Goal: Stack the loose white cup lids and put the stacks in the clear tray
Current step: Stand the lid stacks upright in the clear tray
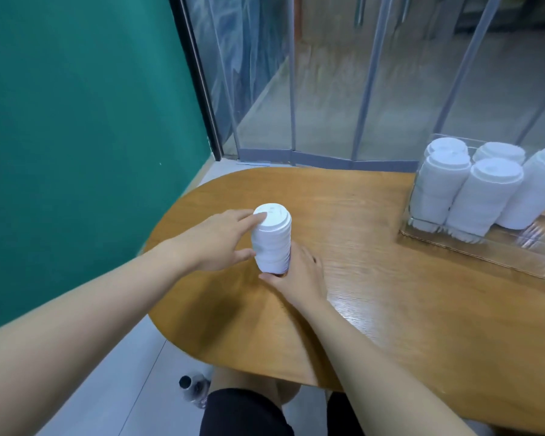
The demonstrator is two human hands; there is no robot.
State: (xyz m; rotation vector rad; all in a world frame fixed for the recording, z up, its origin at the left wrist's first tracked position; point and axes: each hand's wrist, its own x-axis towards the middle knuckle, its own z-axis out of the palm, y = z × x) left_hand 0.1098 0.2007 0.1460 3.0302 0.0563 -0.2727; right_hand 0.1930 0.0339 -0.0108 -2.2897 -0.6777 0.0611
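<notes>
A tall stack of white cup lids (272,242) stands upright on the wooden table (375,278), near its rounded left end. My left hand (216,240) holds the stack from the left, fingertips on the top lid's rim and thumb against the lower side. My right hand (296,273) grips the stack's base from the right, thumb at the front. At the far right stands the clear tray (447,239), holding several stacks of white lids (482,193) that lean leftward.
A green wall runs along the left and a clear strip curtain hangs behind the table. Below the table's near edge a plastic bottle (194,387) sits on the floor beside my knees. Bare tabletop lies between the held stack and the tray.
</notes>
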